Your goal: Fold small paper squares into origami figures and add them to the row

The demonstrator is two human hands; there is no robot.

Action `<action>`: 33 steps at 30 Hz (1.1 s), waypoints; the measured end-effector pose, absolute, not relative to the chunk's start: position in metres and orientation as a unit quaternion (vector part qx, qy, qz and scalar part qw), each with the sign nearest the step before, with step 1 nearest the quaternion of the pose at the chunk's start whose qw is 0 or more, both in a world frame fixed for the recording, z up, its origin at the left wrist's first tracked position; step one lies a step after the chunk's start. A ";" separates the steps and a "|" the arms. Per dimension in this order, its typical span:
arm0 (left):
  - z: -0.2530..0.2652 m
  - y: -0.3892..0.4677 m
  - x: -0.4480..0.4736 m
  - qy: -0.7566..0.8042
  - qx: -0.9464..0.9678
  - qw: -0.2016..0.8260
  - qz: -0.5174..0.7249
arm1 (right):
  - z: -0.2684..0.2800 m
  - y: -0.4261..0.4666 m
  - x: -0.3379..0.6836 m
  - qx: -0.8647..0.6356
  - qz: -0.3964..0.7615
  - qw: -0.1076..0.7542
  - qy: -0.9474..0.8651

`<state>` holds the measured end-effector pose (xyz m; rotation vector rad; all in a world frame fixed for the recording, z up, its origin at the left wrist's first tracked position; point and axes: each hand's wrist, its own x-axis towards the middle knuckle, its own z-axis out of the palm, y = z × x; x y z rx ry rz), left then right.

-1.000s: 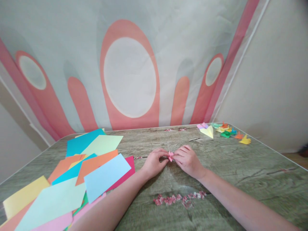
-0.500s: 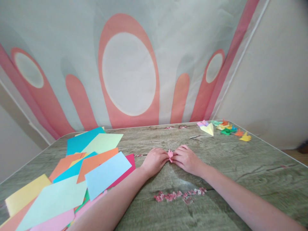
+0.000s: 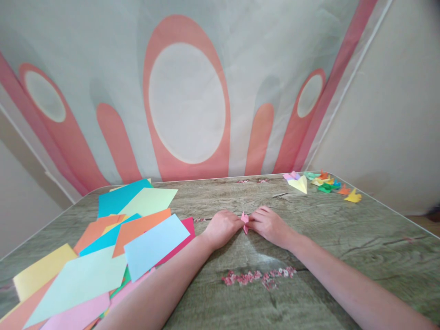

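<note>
A small pink origami piece [image 3: 245, 218], folded with pointed ends, is held between my two hands over the middle of the table. My left hand [image 3: 223, 228] pinches its left side with the fingertips. From the other side, my right hand [image 3: 270, 225] grips it with thumb and fingers closed. The fingers partly cover its sides, so its full shape cannot be made out.
Loose sheets of coloured paper [image 3: 156, 243] lie overlapping on the left of the wood-patterned table [image 3: 213, 298]. Several small folded paper figures [image 3: 328, 185] and a pale yellow paper plane [image 3: 298, 184] sit at the far right. A printed cloth [image 3: 187, 105] hangs behind.
The whole view has shifted slightly. Both hands keep hold of the pink origami piece, and a bit more of it shows between the fingers.
</note>
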<state>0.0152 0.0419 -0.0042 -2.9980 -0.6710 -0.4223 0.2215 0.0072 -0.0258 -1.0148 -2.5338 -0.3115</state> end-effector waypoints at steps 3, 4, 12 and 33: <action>-0.005 0.043 0.015 -0.217 -0.966 0.030 -0.141 | -0.027 0.008 0.222 -0.356 -0.127 0.190 -0.906; -0.005 0.044 0.015 -0.216 -0.966 0.035 -0.139 | -0.027 0.008 0.223 -0.355 -0.129 0.191 -0.906; -0.007 0.045 0.015 -0.215 -0.966 0.060 -0.131 | -0.027 0.008 0.223 -0.353 -0.131 0.179 -0.909; -0.019 0.049 0.018 -0.284 -0.923 -0.129 -0.226 | -0.031 0.008 0.217 -0.453 0.080 0.312 -0.831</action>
